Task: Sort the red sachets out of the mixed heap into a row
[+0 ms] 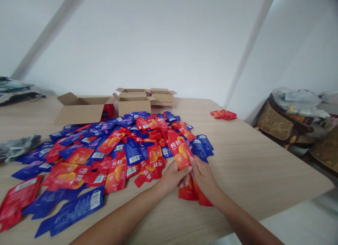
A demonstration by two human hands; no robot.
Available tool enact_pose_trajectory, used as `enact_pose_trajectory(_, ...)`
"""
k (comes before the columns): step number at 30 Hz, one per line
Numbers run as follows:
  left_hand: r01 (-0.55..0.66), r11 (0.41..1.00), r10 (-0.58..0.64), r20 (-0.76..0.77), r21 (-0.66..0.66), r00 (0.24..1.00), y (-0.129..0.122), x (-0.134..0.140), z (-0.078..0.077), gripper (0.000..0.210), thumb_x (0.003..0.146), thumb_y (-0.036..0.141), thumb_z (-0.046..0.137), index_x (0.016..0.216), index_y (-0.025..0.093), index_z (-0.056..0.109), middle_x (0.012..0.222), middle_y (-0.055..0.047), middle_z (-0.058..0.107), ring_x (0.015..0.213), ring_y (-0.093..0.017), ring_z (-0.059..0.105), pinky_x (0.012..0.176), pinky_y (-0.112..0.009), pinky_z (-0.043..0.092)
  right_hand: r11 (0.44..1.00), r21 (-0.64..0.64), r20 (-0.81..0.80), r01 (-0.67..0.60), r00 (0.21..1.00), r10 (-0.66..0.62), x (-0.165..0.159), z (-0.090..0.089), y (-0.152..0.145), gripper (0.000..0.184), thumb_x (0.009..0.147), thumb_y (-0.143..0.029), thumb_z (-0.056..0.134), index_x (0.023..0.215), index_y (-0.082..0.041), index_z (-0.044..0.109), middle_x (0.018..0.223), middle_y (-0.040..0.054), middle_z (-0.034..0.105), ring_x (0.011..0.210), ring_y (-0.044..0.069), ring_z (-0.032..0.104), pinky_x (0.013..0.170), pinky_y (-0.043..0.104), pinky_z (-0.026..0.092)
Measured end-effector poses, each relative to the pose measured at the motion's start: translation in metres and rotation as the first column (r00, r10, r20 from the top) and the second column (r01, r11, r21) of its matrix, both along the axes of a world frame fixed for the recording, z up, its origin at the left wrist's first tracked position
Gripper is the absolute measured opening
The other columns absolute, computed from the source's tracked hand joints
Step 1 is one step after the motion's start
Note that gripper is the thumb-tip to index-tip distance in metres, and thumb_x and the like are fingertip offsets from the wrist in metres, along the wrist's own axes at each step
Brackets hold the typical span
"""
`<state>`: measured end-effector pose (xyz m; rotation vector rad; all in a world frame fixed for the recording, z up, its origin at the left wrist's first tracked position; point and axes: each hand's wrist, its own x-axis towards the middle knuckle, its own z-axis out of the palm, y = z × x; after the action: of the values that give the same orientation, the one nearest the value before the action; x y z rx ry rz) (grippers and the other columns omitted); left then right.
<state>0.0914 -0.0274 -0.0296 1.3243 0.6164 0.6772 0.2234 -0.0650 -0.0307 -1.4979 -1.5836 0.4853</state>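
Between both hands is a red pouch [180, 149] with orange fruit printed on it, its printed face toward me and its spout end pointing away. My left hand [173, 176] grips its near left corner, thumb on top. My right hand [202, 174] closes on the near right edge. Beneath the hands, a few red pouches [188, 193] lie on the table, partly covered by my fingers. A big loose heap of red pouches [118, 171] and blue pouches [133, 152] spreads to the left. Some blue pouches [199, 148] lie just beyond my right hand.
Open cardboard boxes [134, 105] stand behind the heap, with a wider box [81, 111] to their left. A small red pouch stack [223, 114] sits at the table's far right. Grey crumpled plastic [21, 146] lies at left. A patterned chair [274, 121] piled with bags stands beyond the right edge.
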Motion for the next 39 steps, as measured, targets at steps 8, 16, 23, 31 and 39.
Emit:
enact_pose_trajectory(8, 0.050, 0.997, -0.049, 0.012, -0.056, 0.999, 0.003, -0.006, 0.009, 0.022, 0.070, 0.036, 0.060, 0.067, 0.016, 0.051, 0.035, 0.006, 0.051, 0.026, -0.005, 0.034, 0.029, -0.017, 0.022, 0.978, -0.145, -0.070, -0.150, 0.987, 0.141, 0.011, 0.003, -0.007, 0.042, 0.092, -0.049, 0.031, 0.066, -0.020, 0.047, 0.046, -0.0038, 0.046, 0.042, 0.011, 0.045, 0.047, 0.022, 0.036)
enact_pose_trajectory(16, 0.171, 0.985, -0.168, -0.340, -0.020, 0.925, -0.005, -0.007, 0.009, 0.058, 0.079, 0.067, 0.038, 0.050, 0.018, 0.050, 0.027, 0.005, 0.039, 0.022, -0.008, 0.034, 0.029, -0.019, 0.023, 0.954, -0.280, -0.099, -0.103, 0.992, 0.078, 0.034, 0.013, -0.029, 0.047, 0.090, -0.055, 0.032, 0.061, -0.021, 0.046, 0.041, -0.0032, 0.045, 0.038, 0.011, 0.043, 0.043, 0.022, 0.032)
enact_pose_trajectory(23, 0.046, 0.994, 0.008, -0.478, 0.100, 0.878, 0.030, -0.022, 0.004, 0.064, 0.083, 0.066, 0.026, 0.048, 0.018, 0.051, 0.028, 0.004, 0.041, 0.024, -0.008, 0.034, 0.034, -0.020, 0.029, 0.905, -0.411, -0.184, -0.108, 0.982, 0.034, 0.073, -0.001, -0.044, 0.054, 0.086, -0.063, 0.029, 0.052, -0.022, 0.036, 0.036, -0.0039, 0.037, 0.034, 0.010, 0.034, 0.041, 0.023, 0.028)
enact_pose_trajectory(31, 0.120, 0.991, -0.068, -0.548, 0.060, 0.834, 0.029, -0.016, -0.012, 0.050, 0.084, 0.052, 0.040, 0.049, 0.018, 0.051, 0.031, 0.005, 0.045, 0.026, -0.008, 0.038, 0.034, -0.019, 0.030, 0.909, -0.369, 0.630, 0.195, 0.771, 0.090, 0.077, 0.001, -0.037, 0.059, 0.092, -0.053, 0.024, 0.058, -0.019, 0.059, 0.064, 0.0128, 0.066, 0.063, 0.023, 0.063, 0.059, 0.030, 0.039)
enact_pose_trajectory(39, -0.016, 0.997, 0.053, -0.496, 0.079, 0.866, 0.035, -0.018, -0.012, 0.050, 0.085, 0.051, 0.039, 0.049, 0.018, 0.050, 0.028, 0.006, 0.043, 0.023, -0.007, 0.033, 0.034, -0.019, 0.026, 0.984, -0.156, 0.685, 0.082, 0.727, 0.048, 0.034, 0.013, 0.066, 0.036, 0.091, -0.044, 0.039, 0.097, -0.015, 0.059, 0.095, 0.0126, 0.066, 0.090, 0.021, 0.062, 0.076, 0.028, 0.042)
